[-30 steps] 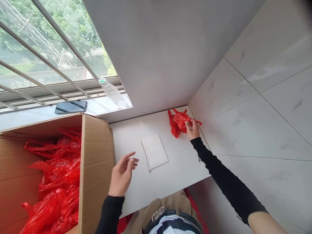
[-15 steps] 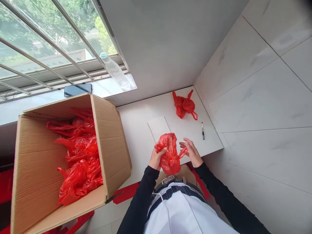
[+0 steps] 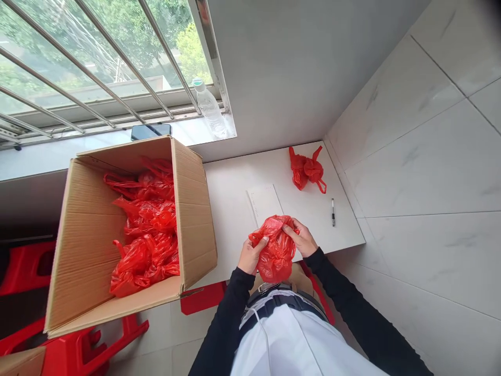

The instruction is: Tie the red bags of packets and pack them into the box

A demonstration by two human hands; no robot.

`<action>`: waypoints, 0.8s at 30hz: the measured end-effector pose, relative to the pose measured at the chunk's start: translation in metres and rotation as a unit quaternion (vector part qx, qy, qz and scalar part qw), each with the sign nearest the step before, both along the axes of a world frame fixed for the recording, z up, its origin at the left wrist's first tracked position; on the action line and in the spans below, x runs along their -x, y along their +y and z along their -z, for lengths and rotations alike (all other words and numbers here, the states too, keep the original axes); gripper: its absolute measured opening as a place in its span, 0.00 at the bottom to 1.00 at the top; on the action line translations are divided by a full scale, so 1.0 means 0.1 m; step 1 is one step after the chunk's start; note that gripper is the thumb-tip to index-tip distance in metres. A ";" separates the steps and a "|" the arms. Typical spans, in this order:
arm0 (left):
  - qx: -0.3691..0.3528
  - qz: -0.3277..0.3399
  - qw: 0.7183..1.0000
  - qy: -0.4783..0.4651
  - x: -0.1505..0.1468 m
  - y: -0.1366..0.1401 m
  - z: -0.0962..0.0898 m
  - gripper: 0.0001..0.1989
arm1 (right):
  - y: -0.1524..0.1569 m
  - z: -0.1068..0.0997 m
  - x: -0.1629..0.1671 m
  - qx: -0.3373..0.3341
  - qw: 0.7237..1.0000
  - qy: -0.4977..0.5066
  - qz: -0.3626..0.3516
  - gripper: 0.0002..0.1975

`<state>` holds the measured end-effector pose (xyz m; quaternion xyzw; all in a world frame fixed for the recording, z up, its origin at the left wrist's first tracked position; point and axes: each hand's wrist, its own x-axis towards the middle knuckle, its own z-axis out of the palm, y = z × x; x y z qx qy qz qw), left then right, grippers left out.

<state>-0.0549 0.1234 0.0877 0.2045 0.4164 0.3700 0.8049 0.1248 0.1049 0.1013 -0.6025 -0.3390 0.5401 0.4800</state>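
Observation:
A crinkled red plastic bag (image 3: 275, 256) is held between my two hands, just above the front edge of the white table, close to my waist. My left hand (image 3: 251, 255) is closed on its left side, thumb on top. On the upper right side, my right hand (image 3: 302, 239) pinches the plastic. What the bag contains is hidden. Behind it, a sheet of white paper (image 3: 266, 201) lies partly covered by the bag.
Several red bags (image 3: 146, 256) fill an open cardboard box (image 3: 195, 209) at left. Tied red bags (image 3: 307, 168) and a pen (image 3: 333, 213) lie on the table (image 3: 227, 209). A water bottle (image 3: 211, 109) and a phone (image 3: 151, 131) rest on the windowsill. Red stools (image 3: 86, 347) stand below.
My right hand has moved left and closed on the bag's upper right side; before, its fingers were apart beside a loose handle. The view has turned slightly left.

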 end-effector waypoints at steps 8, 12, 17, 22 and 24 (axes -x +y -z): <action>-0.023 -0.027 0.999 0.034 0.04 0.06 -0.02 0.22 | -0.01 -0.08 0.06 0.004 0.998 0.047 -0.052 0.25; -0.030 -0.005 0.999 0.022 0.04 0.09 -0.09 0.19 | -0.01 -0.13 0.03 0.013 0.995 0.066 -0.069 0.24; -0.052 0.021 0.998 0.021 0.04 0.11 -0.14 0.27 | 0.05 -0.09 -0.04 0.020 0.997 0.065 -0.023 0.26; -0.071 0.032 0.996 0.046 -0.02 0.14 -0.13 0.25 | 0.15 -0.07 -0.04 0.032 0.998 0.046 -0.001 0.25; -0.068 0.043 0.996 0.039 -0.03 0.14 -0.13 0.25 | 0.19 -0.07 -0.04 0.031 0.999 0.037 0.009 0.22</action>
